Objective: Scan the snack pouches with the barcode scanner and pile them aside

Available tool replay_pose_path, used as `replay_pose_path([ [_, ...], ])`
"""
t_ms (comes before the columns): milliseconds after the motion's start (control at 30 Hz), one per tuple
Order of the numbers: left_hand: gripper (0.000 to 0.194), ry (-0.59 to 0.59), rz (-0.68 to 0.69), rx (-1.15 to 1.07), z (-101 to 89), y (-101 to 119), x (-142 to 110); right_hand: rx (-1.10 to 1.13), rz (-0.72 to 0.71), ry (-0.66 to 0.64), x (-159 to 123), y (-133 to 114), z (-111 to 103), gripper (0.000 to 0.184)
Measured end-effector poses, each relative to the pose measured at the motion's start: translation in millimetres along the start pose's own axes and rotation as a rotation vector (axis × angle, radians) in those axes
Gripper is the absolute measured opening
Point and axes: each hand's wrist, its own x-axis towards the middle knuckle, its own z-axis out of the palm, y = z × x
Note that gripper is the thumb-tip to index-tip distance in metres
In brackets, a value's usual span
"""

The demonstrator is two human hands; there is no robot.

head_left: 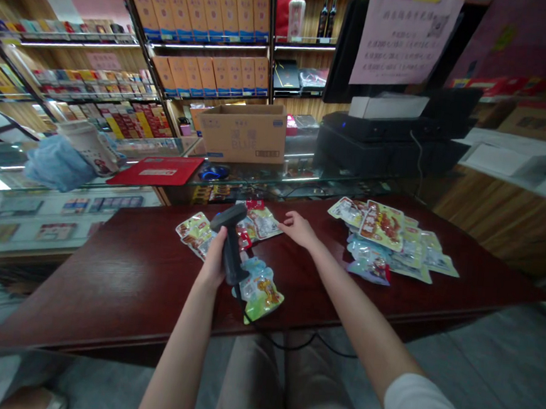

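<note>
My left hand [214,256] is wrapped round the handle of a black barcode scanner [232,245], its head pointing up and away from me. My right hand [299,229] has its fingertips pinched at the right edge of a snack packet [265,221], which lies behind the scanner beside a red packet. To the left, partly covered by my left hand, are light-coloured snack packets [194,230]. A green and blue packet [262,290] lies just right of the scanner handle, nearer to me. Off to the right sits a pile of snack packets [409,250].
Everything lies on a dark red wooden table [120,281]. A scanner cable [290,347] hangs over its front edge. Behind stand a glass counter with a cardboard box [243,133], a red folder [157,169], a blue mouse [214,173] and a black monitor [342,52].
</note>
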Motion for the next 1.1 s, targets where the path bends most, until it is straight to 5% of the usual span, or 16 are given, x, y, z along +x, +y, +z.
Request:
replay_pose_path([
  [200,0.067,-0.033,0.004,0.028,1.2,-3,-1,-0.310,0.028,-0.030,-3,-14,29,0.080],
  [467,0.067,-0.040,0.031,0.027,0.5,-7,-1,-0.487,0.056,-0.049,-8,-14,32,0.066],
  [767,0.059,0.009,0.040,0.037,-0.1,-5,-1,-0.198,-0.017,0.120,-3,13,6,0.040],
  [1100,0.066,-0.042,0.041,0.062,-0.1,-8,-1,0.455,-0.052,0.138,-15,20,-20,0.043],
])
